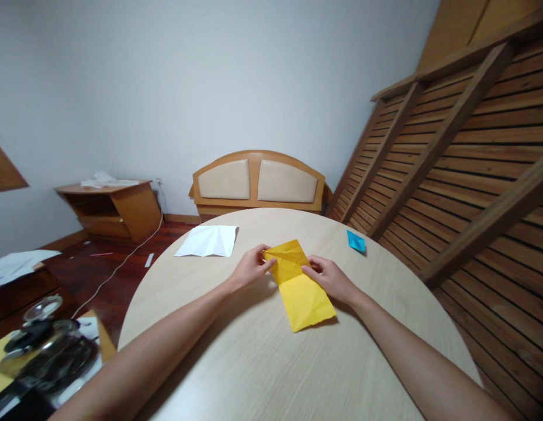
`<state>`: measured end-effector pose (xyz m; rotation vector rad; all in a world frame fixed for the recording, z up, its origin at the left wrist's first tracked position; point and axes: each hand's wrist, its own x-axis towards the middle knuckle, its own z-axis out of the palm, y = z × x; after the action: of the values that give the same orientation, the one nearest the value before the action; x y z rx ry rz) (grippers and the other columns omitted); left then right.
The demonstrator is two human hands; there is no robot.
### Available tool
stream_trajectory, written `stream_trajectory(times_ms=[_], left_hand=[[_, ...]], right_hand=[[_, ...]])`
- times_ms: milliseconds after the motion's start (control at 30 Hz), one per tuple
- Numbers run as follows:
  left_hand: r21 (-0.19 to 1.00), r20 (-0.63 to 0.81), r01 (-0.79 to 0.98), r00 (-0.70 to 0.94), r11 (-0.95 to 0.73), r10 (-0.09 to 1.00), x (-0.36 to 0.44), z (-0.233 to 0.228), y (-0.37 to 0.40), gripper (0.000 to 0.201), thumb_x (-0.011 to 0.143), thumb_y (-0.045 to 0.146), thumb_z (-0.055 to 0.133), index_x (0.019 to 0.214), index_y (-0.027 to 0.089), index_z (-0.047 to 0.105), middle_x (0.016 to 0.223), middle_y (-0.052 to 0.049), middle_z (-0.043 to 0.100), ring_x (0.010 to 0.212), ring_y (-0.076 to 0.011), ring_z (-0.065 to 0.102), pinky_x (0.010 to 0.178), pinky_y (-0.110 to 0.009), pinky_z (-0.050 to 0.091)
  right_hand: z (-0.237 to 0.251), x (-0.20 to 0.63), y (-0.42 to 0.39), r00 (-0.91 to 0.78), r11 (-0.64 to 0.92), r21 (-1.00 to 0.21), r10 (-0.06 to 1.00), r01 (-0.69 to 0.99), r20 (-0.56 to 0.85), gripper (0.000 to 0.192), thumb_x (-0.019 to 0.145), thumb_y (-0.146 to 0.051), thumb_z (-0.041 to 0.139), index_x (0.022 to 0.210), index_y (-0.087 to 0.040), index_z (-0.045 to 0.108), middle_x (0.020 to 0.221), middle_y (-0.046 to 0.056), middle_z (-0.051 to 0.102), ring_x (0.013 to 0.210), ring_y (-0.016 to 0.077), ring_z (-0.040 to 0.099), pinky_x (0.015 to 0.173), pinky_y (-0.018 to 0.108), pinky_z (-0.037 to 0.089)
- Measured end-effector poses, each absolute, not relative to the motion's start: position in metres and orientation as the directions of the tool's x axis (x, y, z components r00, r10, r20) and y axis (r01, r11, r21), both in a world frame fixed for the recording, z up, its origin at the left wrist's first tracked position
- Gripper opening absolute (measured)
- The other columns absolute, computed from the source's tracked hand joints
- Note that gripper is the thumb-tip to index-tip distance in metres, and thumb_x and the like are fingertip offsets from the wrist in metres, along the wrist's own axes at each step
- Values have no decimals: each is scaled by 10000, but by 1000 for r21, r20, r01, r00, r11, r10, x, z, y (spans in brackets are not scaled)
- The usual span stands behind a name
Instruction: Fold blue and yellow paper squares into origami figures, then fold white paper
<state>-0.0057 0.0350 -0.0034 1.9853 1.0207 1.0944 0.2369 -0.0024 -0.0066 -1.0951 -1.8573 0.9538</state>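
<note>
Yellow paper [300, 280] lies mid-desk on the round desk [253, 362], long and creased, with its far end folded over. The left hand [252, 268] pinches the paper's far left corner, fingers curled closed on the edge. The right hand [328, 278] presses on the paper's right edge at the fold, fingertips pinching it, hand mostly closed. Both forearms reach in from the near edge. White paper [208, 241], creased and unfolded, lies flat beyond the left hand, apart from it. A small blue paper [356, 241] sits far right on the desk, well apart from the yellow one.
</note>
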Motion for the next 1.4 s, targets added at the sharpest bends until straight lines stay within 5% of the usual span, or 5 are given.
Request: stream_trajectory(times_ms=[167,400,700,1400], left_hand=[[923,210,242,340,-301,917,-8,-1,38,210,846,336,656,913,144,601,752,-50,706,639,-156,671,573,-241,505],[971,91,190,276,-147,957,-10,1,38,285,840,412,679,912,145,607,807,-64,727,672,-158,702,550,-214,484],[998,-41,62,226,28,973,-9,8,35,143,833,244,691,881,130,620,826,-63,723,612,-112,683,550,-185,464],[998,-61,18,207,59,976,-12,2,40,266,832,387,681,872,128,641,986,-109,723,720,-154,715,589,-204,465]], right_hand=[[-7,237,-3,-361,301,-914,912,271,194,332,882,-469,594,1035,-178,641,1010,85,732,907,234,700,728,313,546],[-7,239,-4,-381,259,-939,911,226,160,346,882,-450,616,1093,-176,616,1009,82,735,886,225,712,732,318,558],[-10,241,-2,-389,304,-922,900,240,196,393,890,-418,619,1196,-171,611,1094,98,720,943,228,694,765,324,550],[-11,246,0,-451,468,-801,846,375,283,302,943,-323,513,1101,-217,748,1150,95,679,1032,218,632,865,342,493]])
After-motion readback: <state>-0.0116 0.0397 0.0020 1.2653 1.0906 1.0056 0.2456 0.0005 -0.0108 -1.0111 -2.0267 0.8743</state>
